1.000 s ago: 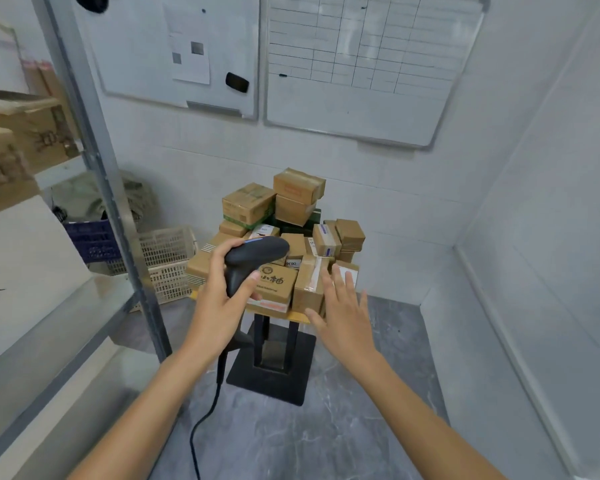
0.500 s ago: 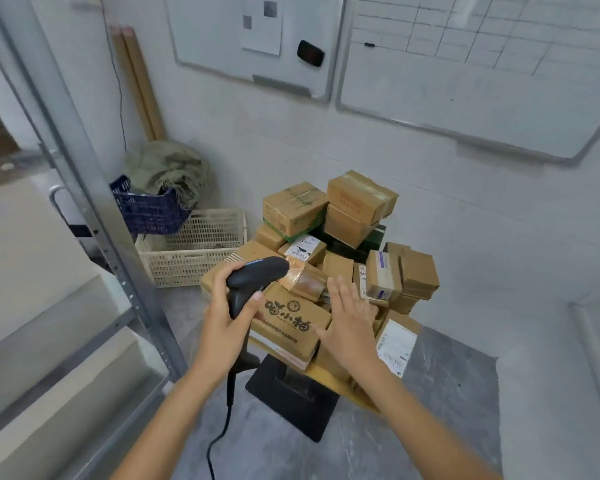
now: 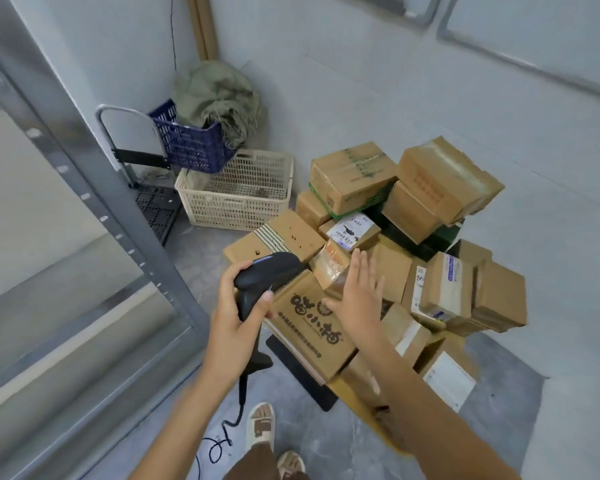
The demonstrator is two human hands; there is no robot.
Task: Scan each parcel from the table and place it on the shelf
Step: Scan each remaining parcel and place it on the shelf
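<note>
Several cardboard parcels are heaped on a small table (image 3: 352, 393), mostly hidden under them. My left hand (image 3: 236, 317) grips a black handheld scanner (image 3: 260, 284) with its cord hanging to the floor. It points toward a small tape-wrapped parcel (image 3: 329, 265). My right hand (image 3: 357, 299) hovers with straight fingers over the pile, just right of that small parcel and above a printed brown box (image 3: 312, 337). The grey metal shelf (image 3: 94, 216) stands at the left.
A beige plastic crate (image 3: 236, 195) and a blue crate (image 3: 187, 143) holding a green sack sit on the floor behind the pile, beside a hand trolley (image 3: 125, 147). White walls close in at back and right. My sandalled feet (image 3: 262, 427) stand below.
The view has tilted down and closer to the pile. My right hand has moved up over the small taped parcel; my left hand keeps the scanner beside it.
</note>
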